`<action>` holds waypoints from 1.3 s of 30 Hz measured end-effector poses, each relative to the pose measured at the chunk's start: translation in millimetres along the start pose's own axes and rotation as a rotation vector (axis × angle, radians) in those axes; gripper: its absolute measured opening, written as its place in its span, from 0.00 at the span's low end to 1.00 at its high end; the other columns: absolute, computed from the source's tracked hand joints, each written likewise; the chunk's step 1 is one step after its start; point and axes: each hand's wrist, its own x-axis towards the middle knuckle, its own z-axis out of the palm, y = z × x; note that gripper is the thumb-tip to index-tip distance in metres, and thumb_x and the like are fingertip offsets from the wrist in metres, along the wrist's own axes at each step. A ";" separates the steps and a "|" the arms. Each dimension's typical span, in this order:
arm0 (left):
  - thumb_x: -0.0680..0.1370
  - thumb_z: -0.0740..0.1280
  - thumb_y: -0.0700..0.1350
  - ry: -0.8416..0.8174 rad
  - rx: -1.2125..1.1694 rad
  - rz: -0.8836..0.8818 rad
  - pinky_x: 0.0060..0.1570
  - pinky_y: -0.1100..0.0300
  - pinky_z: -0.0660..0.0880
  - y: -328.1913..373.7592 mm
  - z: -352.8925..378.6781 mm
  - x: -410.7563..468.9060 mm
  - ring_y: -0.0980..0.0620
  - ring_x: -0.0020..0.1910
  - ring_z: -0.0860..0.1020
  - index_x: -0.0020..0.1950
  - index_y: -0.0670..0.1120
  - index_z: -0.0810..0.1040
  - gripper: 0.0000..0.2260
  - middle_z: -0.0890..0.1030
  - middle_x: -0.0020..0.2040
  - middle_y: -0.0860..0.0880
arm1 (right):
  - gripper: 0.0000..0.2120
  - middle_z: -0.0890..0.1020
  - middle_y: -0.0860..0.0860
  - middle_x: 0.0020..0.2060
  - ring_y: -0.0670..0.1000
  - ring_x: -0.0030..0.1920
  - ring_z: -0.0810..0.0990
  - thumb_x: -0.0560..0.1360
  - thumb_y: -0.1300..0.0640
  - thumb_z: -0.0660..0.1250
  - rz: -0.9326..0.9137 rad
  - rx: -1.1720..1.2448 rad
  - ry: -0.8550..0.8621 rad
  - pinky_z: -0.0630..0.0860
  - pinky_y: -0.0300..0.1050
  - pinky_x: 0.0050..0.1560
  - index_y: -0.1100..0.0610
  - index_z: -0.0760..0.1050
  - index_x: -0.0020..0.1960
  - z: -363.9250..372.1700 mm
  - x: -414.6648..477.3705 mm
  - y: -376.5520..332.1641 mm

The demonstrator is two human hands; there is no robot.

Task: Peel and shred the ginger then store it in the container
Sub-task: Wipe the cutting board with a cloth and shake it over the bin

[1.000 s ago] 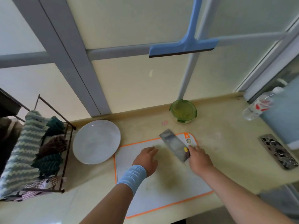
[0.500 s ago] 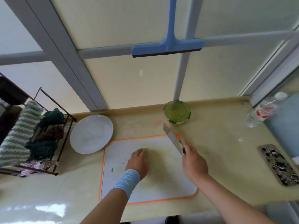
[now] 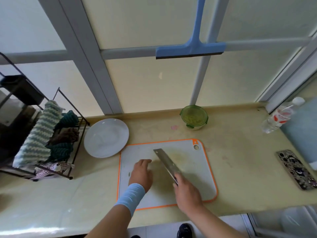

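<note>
**Knife on the Board, Green Tub at the Back**

The bottle (image 3: 277, 117) has a red label, but the words are too blurry to read. The phone (image 3: 296, 169) has cartoon pictures on its case and no words I can read.

A pale yellow counter (image 3: 240, 152) runs under a big window (image 3: 145, 86) with grey bars. A blue squeegee (image 3: 190, 48) hangs at 12 o'clock. From the cutting board (image 3: 197, 177), the plate (image 3: 106, 137) is at 10 o'clock. The rack (image 3: 42, 134) of cloths is at 9, the bottle at 2 and the phone at 3. The container (image 3: 194, 117) sits at 1 o'clock with its green lid on.

The right hand (image 3: 187, 189) is wrapped tight round the knife (image 3: 166, 162) handle. The blade points to 11 o'clock over the board. The left hand (image 3: 141, 172) lies flat on the board, fingers loose, just left of the blade.

The ginger is hard to find. There is a yellow smear (image 3: 178, 156) by the blade. Something yellow-green shows through the lid, but I cannot tell what. The knife handle is hidden in the hand. The rack is cut off at the left edge.
</note>
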 end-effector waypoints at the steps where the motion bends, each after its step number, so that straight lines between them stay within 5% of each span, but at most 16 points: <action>1: 0.79 0.62 0.41 0.029 -0.004 0.007 0.66 0.57 0.66 -5.6 -4.6 -1.9 0.49 0.67 0.68 0.71 0.49 0.71 0.19 0.72 0.68 0.50 | 0.18 0.81 0.51 0.56 0.55 0.53 0.82 0.82 0.49 0.58 -0.033 -0.009 0.009 0.76 0.50 0.48 0.48 0.66 0.71 3.6 -1.2 -10.1; 6: 0.77 0.62 0.37 0.204 -0.130 -0.009 0.59 0.56 0.71 -16.6 -21.2 1.3 0.48 0.59 0.74 0.60 0.47 0.75 0.13 0.76 0.57 0.50 | 0.20 0.83 0.52 0.35 0.55 0.32 0.83 0.70 0.53 0.74 -0.013 -0.054 0.171 0.75 0.48 0.29 0.52 0.74 0.60 -13.4 8.2 -35.4; 10: 0.78 0.61 0.40 0.092 -0.116 -0.002 0.57 0.57 0.71 -0.5 -15.1 4.0 0.50 0.60 0.73 0.60 0.50 0.74 0.12 0.75 0.58 0.53 | 0.24 0.84 0.53 0.47 0.61 0.46 0.83 0.72 0.63 0.66 0.259 0.133 0.240 0.70 0.49 0.37 0.54 0.61 0.64 -41.6 26.5 -3.4; 17: 0.79 0.60 0.42 -0.166 0.062 0.235 0.66 0.57 0.67 47.3 16.3 11.4 0.49 0.67 0.69 0.69 0.50 0.72 0.17 0.73 0.67 0.50 | 0.20 0.84 0.54 0.48 0.60 0.49 0.82 0.72 0.59 0.70 0.523 0.173 0.228 0.70 0.46 0.39 0.54 0.67 0.61 -64.5 34.4 59.3; 21: 0.80 0.60 0.43 -0.234 0.099 0.286 0.65 0.57 0.66 81.4 38.2 21.0 0.48 0.69 0.67 0.70 0.50 0.71 0.18 0.72 0.69 0.50 | 0.12 0.78 0.59 0.52 0.62 0.52 0.79 0.80 0.51 0.63 0.510 0.113 0.232 0.71 0.51 0.45 0.59 0.76 0.55 -56.6 32.1 79.8; 27: 0.79 0.61 0.44 -0.243 0.210 0.308 0.68 0.56 0.65 93.5 63.2 28.1 0.47 0.72 0.63 0.73 0.48 0.68 0.21 0.68 0.73 0.49 | 0.14 0.74 0.58 0.47 0.63 0.45 0.76 0.75 0.66 0.67 0.377 0.162 0.309 0.77 0.54 0.45 0.58 0.81 0.59 -14.5 29.2 109.8; 33: 0.75 0.61 0.38 -0.043 0.222 0.165 0.69 0.58 0.63 51.1 54.1 24.4 0.46 0.70 0.65 0.72 0.47 0.69 0.24 0.70 0.70 0.48 | 0.14 0.76 0.57 0.42 0.62 0.41 0.76 0.69 0.68 0.72 0.332 0.096 0.371 0.76 0.53 0.39 0.57 0.83 0.53 12.3 15.1 78.8; 39: 0.67 0.61 0.31 0.214 0.077 0.062 0.59 0.52 0.69 -5.3 33.5 15.4 0.37 0.56 0.74 0.59 0.38 0.78 0.21 0.78 0.56 0.40 | 0.10 0.74 0.53 0.39 0.57 0.39 0.76 0.64 0.64 0.76 0.110 0.045 0.275 0.75 0.49 0.36 0.53 0.81 0.41 43.4 -0.6 0.8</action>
